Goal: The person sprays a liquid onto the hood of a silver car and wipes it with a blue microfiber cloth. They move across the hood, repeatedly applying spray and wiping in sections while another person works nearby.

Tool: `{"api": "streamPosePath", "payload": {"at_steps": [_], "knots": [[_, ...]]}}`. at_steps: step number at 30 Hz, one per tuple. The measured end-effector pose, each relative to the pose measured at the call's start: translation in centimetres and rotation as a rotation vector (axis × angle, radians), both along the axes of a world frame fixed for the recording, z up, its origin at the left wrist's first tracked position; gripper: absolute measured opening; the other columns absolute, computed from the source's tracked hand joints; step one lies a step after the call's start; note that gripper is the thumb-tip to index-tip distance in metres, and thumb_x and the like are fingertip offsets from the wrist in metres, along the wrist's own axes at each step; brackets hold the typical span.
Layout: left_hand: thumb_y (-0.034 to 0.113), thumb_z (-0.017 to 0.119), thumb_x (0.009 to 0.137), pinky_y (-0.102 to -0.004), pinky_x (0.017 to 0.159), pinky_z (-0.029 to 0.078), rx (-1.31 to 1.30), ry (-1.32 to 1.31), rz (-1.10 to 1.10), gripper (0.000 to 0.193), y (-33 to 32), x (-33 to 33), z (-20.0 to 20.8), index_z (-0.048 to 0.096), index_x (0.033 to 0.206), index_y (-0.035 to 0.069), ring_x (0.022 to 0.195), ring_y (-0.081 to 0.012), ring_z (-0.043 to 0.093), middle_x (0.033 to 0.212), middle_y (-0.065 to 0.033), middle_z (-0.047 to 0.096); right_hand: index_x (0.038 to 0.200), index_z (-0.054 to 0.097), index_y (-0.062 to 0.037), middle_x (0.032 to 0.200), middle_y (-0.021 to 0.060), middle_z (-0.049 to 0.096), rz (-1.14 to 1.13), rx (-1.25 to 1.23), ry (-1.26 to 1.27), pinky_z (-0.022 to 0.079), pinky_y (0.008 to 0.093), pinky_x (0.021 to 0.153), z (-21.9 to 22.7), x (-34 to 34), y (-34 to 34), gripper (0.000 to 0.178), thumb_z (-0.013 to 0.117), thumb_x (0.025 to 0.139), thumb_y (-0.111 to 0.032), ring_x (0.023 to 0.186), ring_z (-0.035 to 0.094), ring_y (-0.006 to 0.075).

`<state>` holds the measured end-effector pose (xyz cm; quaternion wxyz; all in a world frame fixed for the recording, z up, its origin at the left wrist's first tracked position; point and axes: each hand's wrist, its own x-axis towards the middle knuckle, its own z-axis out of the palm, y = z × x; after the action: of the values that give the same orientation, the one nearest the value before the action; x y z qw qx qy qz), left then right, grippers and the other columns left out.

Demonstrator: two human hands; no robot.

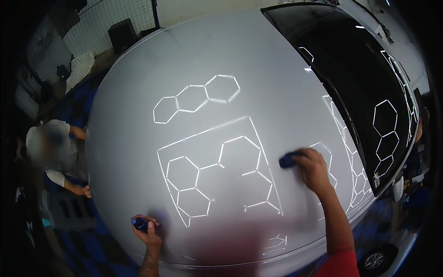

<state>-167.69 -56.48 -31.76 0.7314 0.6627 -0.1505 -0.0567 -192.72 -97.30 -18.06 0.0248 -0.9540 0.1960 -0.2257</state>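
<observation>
A silver-grey car hood (124, 120) spreads out beneath my arms, its glossy paint mirroring white hexagonal light lines. My left hand (150, 235), over the hood's near left part, is closed around a small dark blue bottle (139, 224) with a lighter blue cap. Farther right, toward the windshield, my right hand (313, 167) grips a dark blue applicator pad (287, 160) against or just above the paint; contact cannot be told for certain. My fingertips on the pad are partly hidden. A blurred red reflection lies on the paint between my arms.
The dark windshield (337, 60) rises at the right. A co-worker (62, 152) in a light shirt is at the car's left edge, a hand (86, 191) by the bodywork. Blue-and-black checkered flooring (104, 249) shows below, a wire grid (106, 27) behind, and another car's wheel (374, 261) lower right.
</observation>
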Motion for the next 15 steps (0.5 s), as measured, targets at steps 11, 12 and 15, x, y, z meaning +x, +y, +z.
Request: {"api": "streamPosePath", "payload": {"at_steps": [11,12,15], "knots": [[0.013,0.062,0.083,-0.0273,0.06,0.048,0.003,-0.034,-0.066,0.027,0.0,0.4,0.2,0.045,0.102,0.002,0.066,-0.0132,0.053,0.077,-0.008,0.056,0.096,0.07,-0.0095,0.103,0.0069,0.066,-0.063,0.021,0.043,0.047,0.0405,0.086,-1.5,21.6,-9.7,0.026,0.053,0.079,0.0,0.098,0.059,0.03],[0.013,0.061,0.083,-0.0273,0.06,0.048,0.007,-0.02,-0.064,0.027,0.0,0.4,0.3,0.045,0.102,0.002,0.066,-0.0131,0.053,0.078,-0.008,0.056,0.097,0.07,-0.0094,0.103,0.0071,0.066,-0.074,0.014,0.045,0.047,0.0403,0.086,-1.6,23.4,-10.2,0.027,0.053,0.079,0.0,0.098,0.059,0.0301],[0.012,0.061,0.083,-0.0275,0.06,0.048,-0.01,-0.027,-0.061,0.026,-0.1,0.3,0.4,0.045,0.102,0.002,0.065,-0.0131,0.054,0.078,-0.0081,0.056,0.097,0.07,-0.0092,0.104,0.0079,0.065,-0.119,0.023,0.041,0.047,0.0401,0.086,-1.5,23.8,-8.8,0.026,0.053,0.079,-0.001,0.098,0.059,0.0303]]}}
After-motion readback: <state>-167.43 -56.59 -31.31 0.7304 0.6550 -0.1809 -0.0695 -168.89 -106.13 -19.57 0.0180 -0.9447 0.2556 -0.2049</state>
